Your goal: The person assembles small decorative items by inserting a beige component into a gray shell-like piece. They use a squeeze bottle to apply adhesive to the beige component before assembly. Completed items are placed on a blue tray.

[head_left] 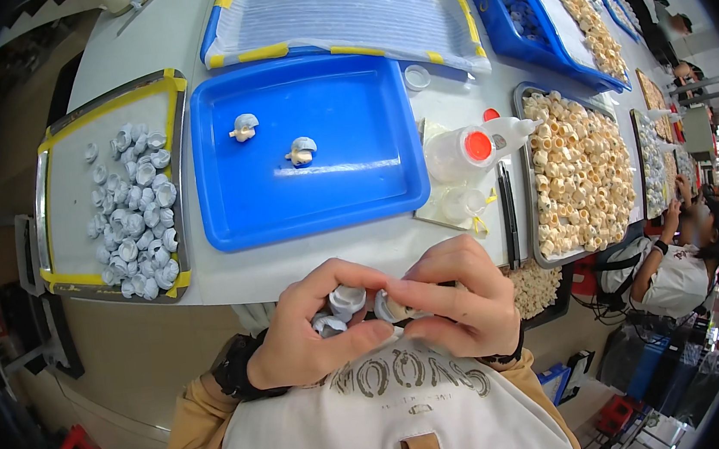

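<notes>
In front of my chest, my left hand (301, 338) is closed around a couple of pale grey-blue cup-shaped shells (347, 301). The fingertips of my right hand (464, 301) pinch a small cream figurine head (399, 309) with a grey-blue shell against it. Both hands meet at this piece, and fingers hide part of it. Beyond them, the blue tray (315, 207) bears two joined pieces, a far one (244, 127) and a nearer one (301, 151), each cream with a grey-blue cap.
A yellow-taped tray (65, 227) with many grey-blue shells (135, 211) lies left. To the right are squeeze bottles (461, 151), black pen-like tools (508, 214) and a tray of cream pieces (580, 173). A cloth-lined tray (339, 10) stands behind; a person (667, 268) sits far right.
</notes>
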`<state>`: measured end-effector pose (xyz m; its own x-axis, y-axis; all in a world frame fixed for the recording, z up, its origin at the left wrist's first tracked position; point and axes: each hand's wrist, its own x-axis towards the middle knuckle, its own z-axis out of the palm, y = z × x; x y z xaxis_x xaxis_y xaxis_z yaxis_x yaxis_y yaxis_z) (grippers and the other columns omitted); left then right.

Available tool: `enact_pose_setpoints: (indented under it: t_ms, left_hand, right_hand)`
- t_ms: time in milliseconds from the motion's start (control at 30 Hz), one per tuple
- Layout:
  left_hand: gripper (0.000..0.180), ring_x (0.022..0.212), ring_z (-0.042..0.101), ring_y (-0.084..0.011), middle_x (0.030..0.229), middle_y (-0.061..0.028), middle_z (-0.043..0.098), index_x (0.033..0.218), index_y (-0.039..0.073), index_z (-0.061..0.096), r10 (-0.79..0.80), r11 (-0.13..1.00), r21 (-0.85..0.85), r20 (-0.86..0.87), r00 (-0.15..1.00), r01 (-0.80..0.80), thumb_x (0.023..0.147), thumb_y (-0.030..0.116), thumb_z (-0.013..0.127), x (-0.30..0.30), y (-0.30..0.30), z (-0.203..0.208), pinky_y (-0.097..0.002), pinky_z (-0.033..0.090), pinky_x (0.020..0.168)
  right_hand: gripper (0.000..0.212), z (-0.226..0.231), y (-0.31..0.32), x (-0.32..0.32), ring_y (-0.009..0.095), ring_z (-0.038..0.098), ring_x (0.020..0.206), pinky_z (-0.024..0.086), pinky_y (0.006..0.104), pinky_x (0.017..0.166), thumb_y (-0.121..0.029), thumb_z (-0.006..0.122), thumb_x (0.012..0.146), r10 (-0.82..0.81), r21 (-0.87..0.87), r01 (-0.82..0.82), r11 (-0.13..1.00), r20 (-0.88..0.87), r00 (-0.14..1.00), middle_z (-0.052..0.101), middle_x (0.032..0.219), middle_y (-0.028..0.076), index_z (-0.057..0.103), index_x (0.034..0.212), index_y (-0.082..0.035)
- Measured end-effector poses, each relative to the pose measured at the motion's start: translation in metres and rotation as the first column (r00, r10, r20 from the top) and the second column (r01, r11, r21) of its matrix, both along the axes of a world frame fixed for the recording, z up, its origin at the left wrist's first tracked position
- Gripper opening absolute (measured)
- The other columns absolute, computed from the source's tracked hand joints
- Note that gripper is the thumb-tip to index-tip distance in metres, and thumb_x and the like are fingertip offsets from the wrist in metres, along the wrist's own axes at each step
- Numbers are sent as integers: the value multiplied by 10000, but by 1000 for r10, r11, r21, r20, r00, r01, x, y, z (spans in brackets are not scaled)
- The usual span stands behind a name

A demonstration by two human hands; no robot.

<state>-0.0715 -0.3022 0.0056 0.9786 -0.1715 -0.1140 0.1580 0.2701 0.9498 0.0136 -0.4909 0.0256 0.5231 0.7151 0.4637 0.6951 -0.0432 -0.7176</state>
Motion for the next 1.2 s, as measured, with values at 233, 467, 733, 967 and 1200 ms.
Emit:
enact_pose_setpoints:
  t_ms: [233,467,733,967,1200]
  left_hand:
    - [381,1003,505,-107,1102,-69,574,1206,-34,521,-66,993,-111,-182,981,46,893,167,605,1,2,2,-268,418,881]
    - [393,905,563,-108,994,-58,624,1240,-30,522,-35,999,-48,-245,969,24,906,169,576,0,11,4,-258,446,828]
    - [419,587,451,-26,680,23,525,1255,-23,516,346,904,276,-23,938,-327,846,61,544,-25,46,6,-188,366,546]
    - [630,591,450,-83,663,-24,485,1405,-10,349,200,749,637,44,979,-182,809,8,554,-10,27,-8,-235,383,548]
    - [653,588,410,-121,664,-33,423,1422,26,335,158,617,783,-27,987,-78,796,-13,519,-3,22,-6,-251,365,557]
  right_hand:
    - [479,-16,13,-9,242,516,711,427,338,623,-135,780,606,-136,-49,143,988,133,982,554,891,88,636,1036,18]
    - [416,-15,14,-4,237,512,697,406,345,572,-121,768,613,-168,-86,188,978,199,966,545,823,70,640,992,-8]
    - [479,-9,45,15,263,528,782,445,362,648,-46,705,683,-220,-494,340,800,286,933,535,918,82,569,1142,-24]
    - [398,16,50,2,239,586,823,468,335,658,-88,654,639,-215,-67,234,970,219,952,566,916,94,609,1028,-13]
    - [327,53,31,-15,218,582,806,452,310,655,-76,556,723,88,344,-128,930,129,988,582,911,103,599,1035,13]
